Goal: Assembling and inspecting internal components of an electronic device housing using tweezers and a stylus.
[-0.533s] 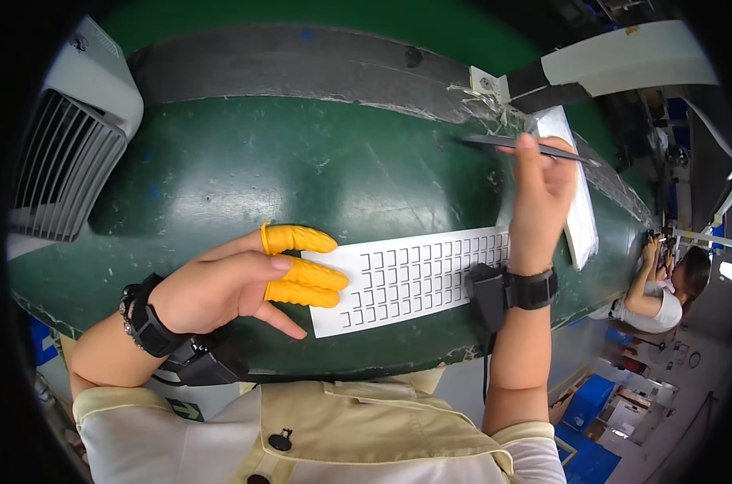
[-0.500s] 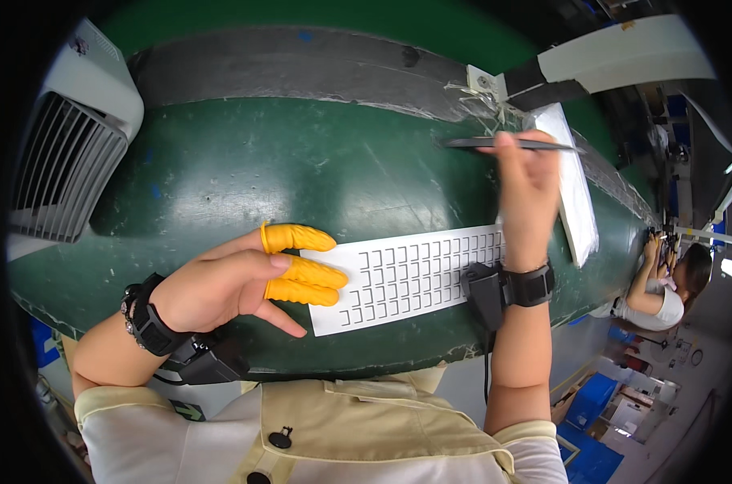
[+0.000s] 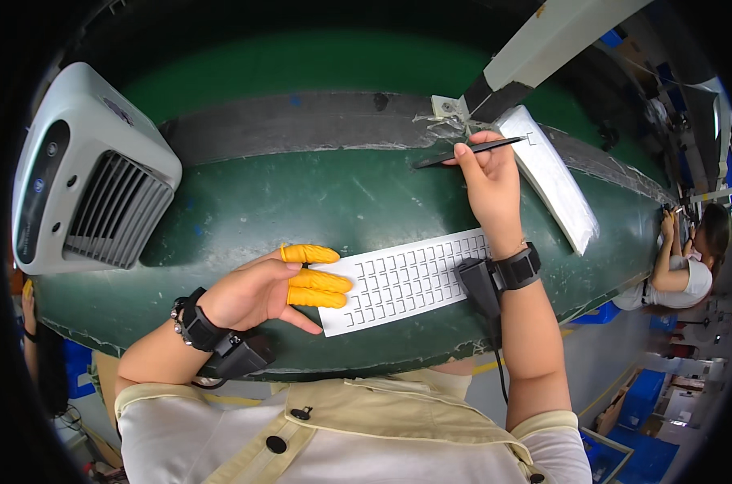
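Observation:
My left hand lies with its fingers stretched out over the left end of a white sheet; yellow rubber finger cots cover three of its fingers. Rows of small dark bracket-shaped pieces run across the sheet. In my right hand, black tweezers are pinched, raised beyond the sheet. Their thin right end points over a long white pad or stack. A small thin bracket-shaped piece shows at that tip; whether the tweezers grip it I cannot tell.
A white fan-like unit with a grille stands on the green table at the left. At the back, a white post rises by a dark edge strip. Another person works at the far right.
My view has shifted, showing more of the grilled unit. My right hand has turned, tilting the tweezers' right end upward over the white stack. The left hand stays on the sheet.

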Available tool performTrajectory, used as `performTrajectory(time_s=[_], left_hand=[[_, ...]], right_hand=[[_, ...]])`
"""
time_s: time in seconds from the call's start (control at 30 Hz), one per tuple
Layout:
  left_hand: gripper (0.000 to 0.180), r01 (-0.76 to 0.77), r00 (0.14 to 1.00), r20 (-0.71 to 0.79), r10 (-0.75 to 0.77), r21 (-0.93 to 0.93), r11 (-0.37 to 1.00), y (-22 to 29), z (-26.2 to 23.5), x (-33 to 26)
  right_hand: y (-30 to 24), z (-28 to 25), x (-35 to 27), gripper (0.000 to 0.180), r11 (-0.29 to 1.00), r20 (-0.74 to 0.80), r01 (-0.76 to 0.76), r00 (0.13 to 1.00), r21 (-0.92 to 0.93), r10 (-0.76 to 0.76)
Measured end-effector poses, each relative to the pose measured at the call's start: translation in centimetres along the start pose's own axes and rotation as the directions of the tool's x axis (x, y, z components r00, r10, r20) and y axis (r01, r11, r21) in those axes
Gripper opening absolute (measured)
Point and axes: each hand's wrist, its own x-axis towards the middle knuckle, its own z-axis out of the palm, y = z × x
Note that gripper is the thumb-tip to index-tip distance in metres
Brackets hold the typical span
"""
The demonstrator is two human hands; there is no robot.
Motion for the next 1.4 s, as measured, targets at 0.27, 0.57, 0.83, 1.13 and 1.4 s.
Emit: performTrajectory(time_s=[0.27,0.57,0.83,1.13,1.4], left_hand=[[0.04,-0.005,1.0,0.014,0.004,0.043,0.999,0.0,0.1,0.1],[0.04,-0.005,1.0,0.026,0.004,0.044,0.999,0.0,0.0,0.1],[0.041,0.0,1.0,0.017,-0.001,0.047,0.999,0.1,0.0,0.0],[0.04,-0.007,1.0,0.025,0.006,0.012,1.0,0.0,-0.1,0.1],[0.041,-0.015,1.0,0.017,0.015,0.003,1.0,-0.1,-0.1,0.0]], right_hand=[[-0.2,0.3,-0.1,0.024,0.988,-0.058,0.106,0.992,-0.115,-0.113],[-0.2,0.2,0.2,0.023,0.996,-0.105,0.087,0.991,0.024,-0.084],[0.3,0.7,0.0,0.019,0.988,-0.068,0.113,0.992,0.11,-0.106],[0.1,0.7,-0.4,0.024,0.984,-0.026,0.151,0.988,-0.094,-0.154],[-1.0,0.7,-0.7,0.021,0.966,-0.001,0.216,0.976,-0.139,-0.218]])
